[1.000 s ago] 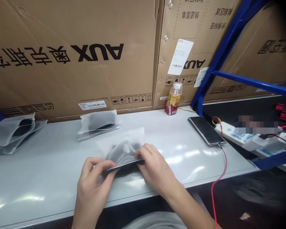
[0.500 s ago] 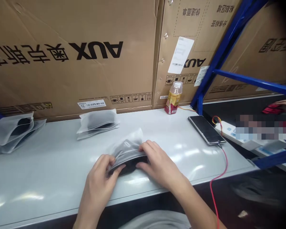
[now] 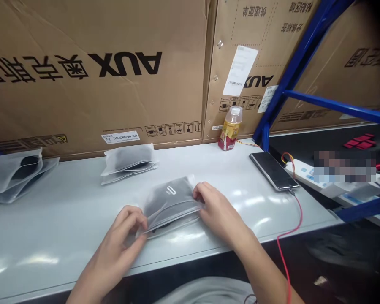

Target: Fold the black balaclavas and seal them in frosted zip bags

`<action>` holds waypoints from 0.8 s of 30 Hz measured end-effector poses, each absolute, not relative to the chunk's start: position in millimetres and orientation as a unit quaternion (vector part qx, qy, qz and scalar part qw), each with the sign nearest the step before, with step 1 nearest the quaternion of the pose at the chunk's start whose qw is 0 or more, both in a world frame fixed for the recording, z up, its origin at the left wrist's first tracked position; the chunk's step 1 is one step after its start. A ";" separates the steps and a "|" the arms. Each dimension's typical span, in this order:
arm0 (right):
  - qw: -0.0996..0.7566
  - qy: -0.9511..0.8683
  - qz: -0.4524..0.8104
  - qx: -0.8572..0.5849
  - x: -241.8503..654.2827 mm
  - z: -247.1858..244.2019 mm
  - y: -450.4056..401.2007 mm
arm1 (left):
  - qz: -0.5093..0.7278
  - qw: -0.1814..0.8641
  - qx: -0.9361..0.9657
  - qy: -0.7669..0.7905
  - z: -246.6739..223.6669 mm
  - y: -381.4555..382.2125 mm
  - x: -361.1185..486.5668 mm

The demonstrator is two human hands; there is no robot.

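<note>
A frosted zip bag (image 3: 171, 204) with a dark item inside lies on the grey-white table (image 3: 66, 228), its opening toward me. White print shows through its top face. My left hand (image 3: 126, 232) pinches the bag's near left corner between thumb and fingers. At the right end of the opening, my right hand (image 3: 213, 209) grips the other corner, its thumb partly hidden. What the dark item is cannot be made out. Behind the bag sits another filled frosted bag (image 3: 129, 162), and more frosted bags (image 3: 19, 175) lie overlapping at the far left.
Large cardboard boxes (image 3: 98, 105) stand along the table's back edge. A drink bottle (image 3: 230, 128) and a phone (image 3: 272, 171) with a red cable (image 3: 281, 253) are at the right. Beyond them rises a blue metal frame (image 3: 291, 71). A white power strip (image 3: 307, 175) lies past the table end.
My hands have moved apart to the bag's two corners. The dark item, earlier showing at the opening under my thumbs, is now inside, and the bag lies flatter with its print visible.
</note>
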State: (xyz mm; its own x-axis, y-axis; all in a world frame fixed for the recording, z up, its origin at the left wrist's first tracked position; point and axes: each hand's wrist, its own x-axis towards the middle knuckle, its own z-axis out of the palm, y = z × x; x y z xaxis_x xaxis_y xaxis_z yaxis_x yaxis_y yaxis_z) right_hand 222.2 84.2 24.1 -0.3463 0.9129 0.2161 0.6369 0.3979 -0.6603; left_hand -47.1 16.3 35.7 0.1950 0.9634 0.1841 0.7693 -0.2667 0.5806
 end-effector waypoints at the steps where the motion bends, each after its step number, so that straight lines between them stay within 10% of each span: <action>1: 0.286 -0.785 0.241 -0.493 225.6 25.3 84.6 | 0.261 0.192 0.753 0.573 35.6 13.8 -50.7; 9: 0.247 -0.800 0.386 -0.388 268.1 44.7 79.0 | 0.319 0.091 0.744 0.580 31.9 -4.5 -50.2; 15: 0.319 -0.825 0.300 -0.357 243.5 43.4 71.4 | 0.292 0.051 0.783 0.547 42.0 20.4 -20.4; 24: 0.168 -0.895 0.206 -0.358 218.8 20.9 64.8 | 0.137 0.005 0.824 0.549 -5.4 33.4 -11.6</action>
State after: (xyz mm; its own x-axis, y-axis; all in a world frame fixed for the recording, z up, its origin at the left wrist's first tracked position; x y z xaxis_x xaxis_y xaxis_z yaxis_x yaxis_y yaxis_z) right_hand 218.8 64.8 20.9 -0.6870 0.7103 0.1533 0.5722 0.6589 -0.4884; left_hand -11.6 33.4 -5.4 0.3587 0.9069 0.2211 0.9042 -0.3964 0.1589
